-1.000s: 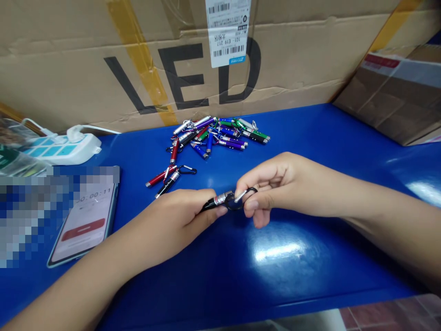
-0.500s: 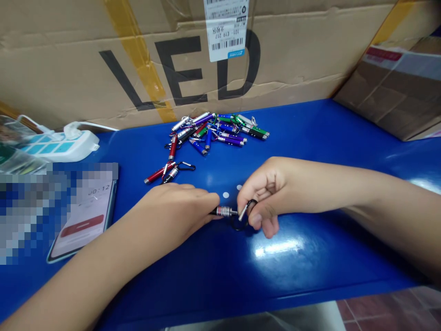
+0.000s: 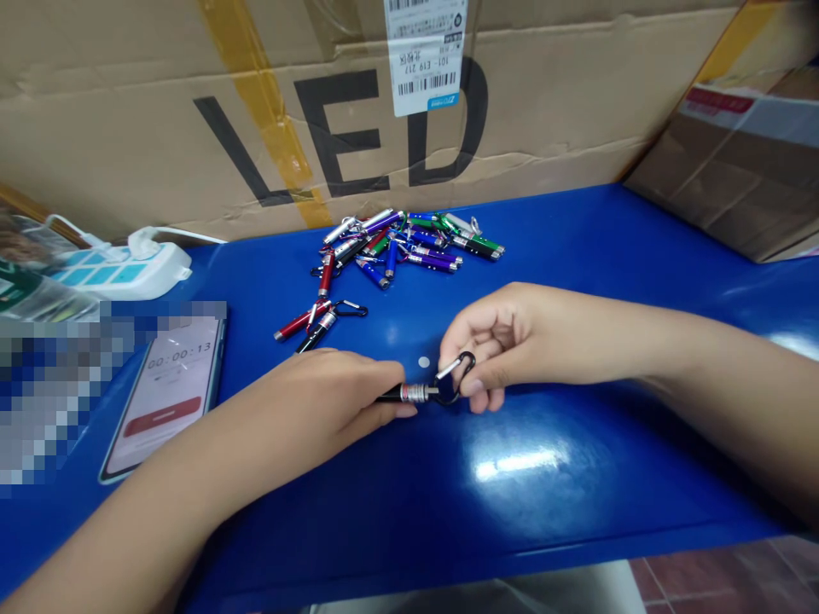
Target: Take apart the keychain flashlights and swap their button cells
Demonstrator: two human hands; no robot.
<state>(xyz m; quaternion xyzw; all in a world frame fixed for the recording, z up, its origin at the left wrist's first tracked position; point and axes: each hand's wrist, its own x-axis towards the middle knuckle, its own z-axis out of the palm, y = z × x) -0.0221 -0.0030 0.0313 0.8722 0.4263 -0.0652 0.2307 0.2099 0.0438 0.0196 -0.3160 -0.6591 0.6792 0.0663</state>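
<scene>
keychain flashlight (image 3: 409, 393) | black, silver collar | lying level (barrel mostly hidden) | black carabiner (image 3: 455, 376) clipped on end

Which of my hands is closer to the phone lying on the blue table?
Left. The left hand lies just right of the phone; the right hand is farther right, beyond the black flashlight.

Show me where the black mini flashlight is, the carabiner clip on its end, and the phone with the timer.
black mini flashlight (image 3: 415, 393), head view, on its silver collar.
carabiner clip (image 3: 451, 369), head view, on its silver gate.
phone (image 3: 165, 394), head view, on the middle of its screen.
</scene>
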